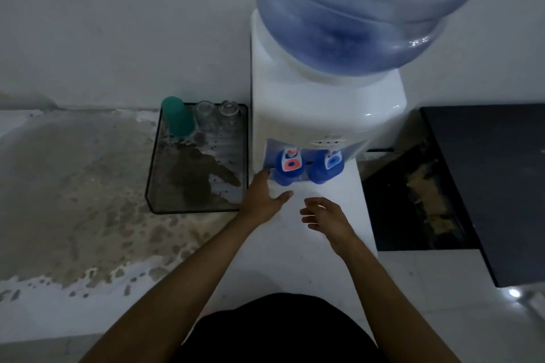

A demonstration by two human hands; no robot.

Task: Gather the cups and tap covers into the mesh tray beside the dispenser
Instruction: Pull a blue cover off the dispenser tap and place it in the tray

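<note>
A black mesh tray (165, 203) lies left of the white water dispenser (318, 109). At the tray's far edge stand an upturned green cup (177, 117) and two clear glass cups (204, 113) (229, 110). Two blue covers hang over the dispenser's taps, one with a red mark (286, 169) and one with a blue mark (327, 168). My left hand (265, 197) reaches toward the left cover with fingers spread, its fingertips close beside it. My right hand (327, 216) hovers below the right cover, fingers loosely curled and holding nothing.
A large blue water bottle (362, 9) sits on top of the dispenser. A dark cabinet or table (483, 186) stands to the right. The counter (73, 186) left of the tray is stained and worn. A white wall rises behind.
</note>
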